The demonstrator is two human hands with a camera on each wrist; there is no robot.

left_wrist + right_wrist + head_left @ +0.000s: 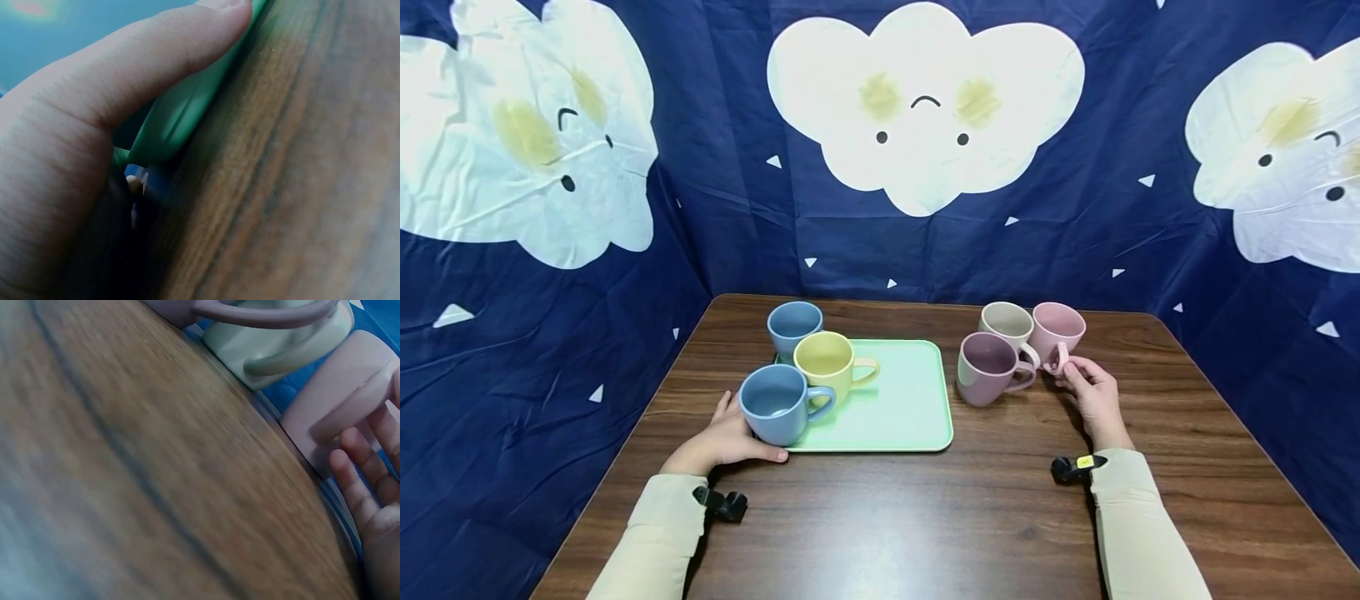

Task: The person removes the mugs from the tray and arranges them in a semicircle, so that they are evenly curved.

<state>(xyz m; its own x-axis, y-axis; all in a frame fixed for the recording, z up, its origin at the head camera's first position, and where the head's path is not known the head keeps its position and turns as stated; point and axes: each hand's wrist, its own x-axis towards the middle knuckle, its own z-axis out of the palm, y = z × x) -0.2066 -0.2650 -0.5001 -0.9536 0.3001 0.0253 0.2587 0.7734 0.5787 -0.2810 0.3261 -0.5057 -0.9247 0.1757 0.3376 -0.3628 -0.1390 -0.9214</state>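
Observation:
My right hand (1096, 402) pinches the handle of a pink mug (1058, 321), which stands upright at the back right; the right wrist view has its fingers against that pink mug (340, 387). At the near left corner of a pale green tray (895, 408), my left hand (728, 435) lies beside the front blue mug (772, 408). Its straight thumb (162, 59) runs along the tray's edge, while its other fingers are partly hidden behind that mug. A yellow mug (826, 367) stands on the tray just behind the blue one, handle to the right.
A second blue mug (793, 327) stands at the tray's back left corner. Between tray and pink mug are a mauve mug (983, 379) and a grey-white mug (1006, 323), close together. Blue cloth with clouds (925, 250) surrounds the wooden table (887, 525) at back and sides.

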